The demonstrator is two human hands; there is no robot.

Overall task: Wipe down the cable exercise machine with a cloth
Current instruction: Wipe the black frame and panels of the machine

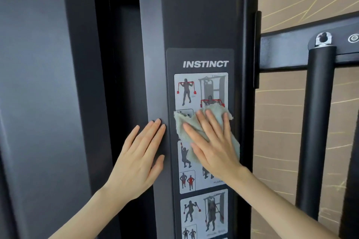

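The right hand (212, 142) lies flat and fully open, fingers spread, pressing a pale green cloth (206, 122) against the exercise chart (201, 161) on the machine's black upright column (194, 15). The cloth covers the chart's middle panels, below the "INSTINCT" lettering. The left hand (138, 158) is also open and flat, holding nothing, its palm braced on the column's left edge, just beside the chart.

There are two hands, a left hand (136, 158) and a right hand (210, 142), one cloth (204, 120), one instruction sticker (201, 64), and one black padded bar (316, 122).
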